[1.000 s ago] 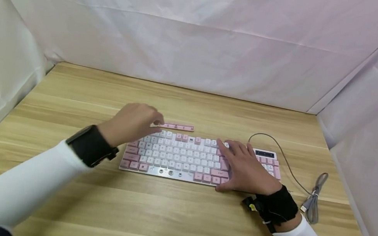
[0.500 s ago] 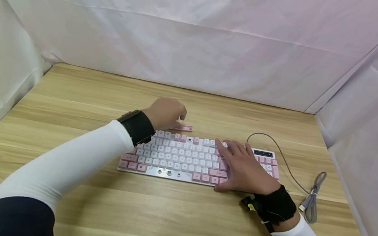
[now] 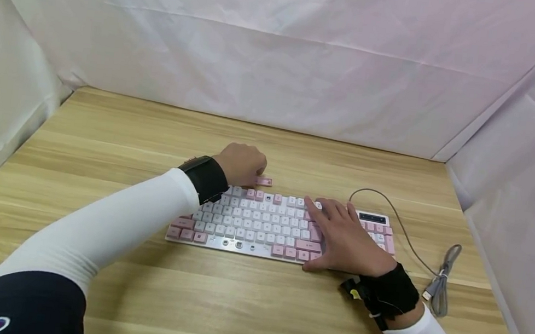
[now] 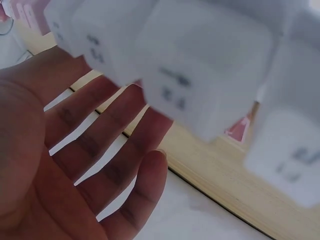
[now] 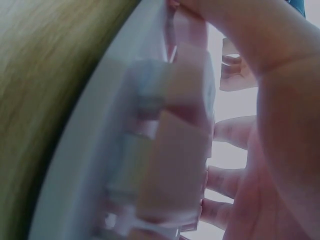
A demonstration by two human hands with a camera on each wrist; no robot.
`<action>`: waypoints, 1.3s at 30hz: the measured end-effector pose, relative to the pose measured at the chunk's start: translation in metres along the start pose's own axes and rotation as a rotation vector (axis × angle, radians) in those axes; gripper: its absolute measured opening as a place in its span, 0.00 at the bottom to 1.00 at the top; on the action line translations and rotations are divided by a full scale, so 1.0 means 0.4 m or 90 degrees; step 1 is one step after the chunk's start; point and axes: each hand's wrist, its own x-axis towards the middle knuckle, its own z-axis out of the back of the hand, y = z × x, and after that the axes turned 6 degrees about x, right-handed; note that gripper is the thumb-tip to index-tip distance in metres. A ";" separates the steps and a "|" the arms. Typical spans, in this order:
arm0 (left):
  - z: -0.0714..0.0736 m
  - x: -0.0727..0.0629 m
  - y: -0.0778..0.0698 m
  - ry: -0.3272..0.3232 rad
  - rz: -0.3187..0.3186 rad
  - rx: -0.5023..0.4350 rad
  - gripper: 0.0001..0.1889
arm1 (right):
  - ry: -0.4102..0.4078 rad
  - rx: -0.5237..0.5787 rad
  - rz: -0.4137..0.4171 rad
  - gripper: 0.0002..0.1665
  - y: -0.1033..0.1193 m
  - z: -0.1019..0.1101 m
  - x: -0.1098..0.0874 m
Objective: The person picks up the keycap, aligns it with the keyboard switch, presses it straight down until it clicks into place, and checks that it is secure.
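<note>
A pink and white keyboard lies on the wooden table, with bare white housing and exposed switches in the middle of its front row. Behind its back edge lies a long pink spacebar keycap, hollow side up, its left part hidden by my left hand. In the left wrist view, the fingers reach behind the white function keys, which hide the thumb tip and some fingertips; I cannot tell whether they pinch the keycap. My right hand rests spread over the keyboard's right part, thumb at the front edge.
A grey cable leaves the keyboard's back edge and curves right to a tied bundle with a USB plug. White cloth stands behind the table and along both sides.
My left hand has moved right and away from me along the keyboard's back edge, then lowered over the spacebar keycap, covering most of it. The right hand has stayed in place.
</note>
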 end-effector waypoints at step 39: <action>0.040 -0.059 -0.014 -0.173 -0.020 -0.422 0.12 | 0.019 -0.007 -0.022 0.79 -0.005 0.005 0.006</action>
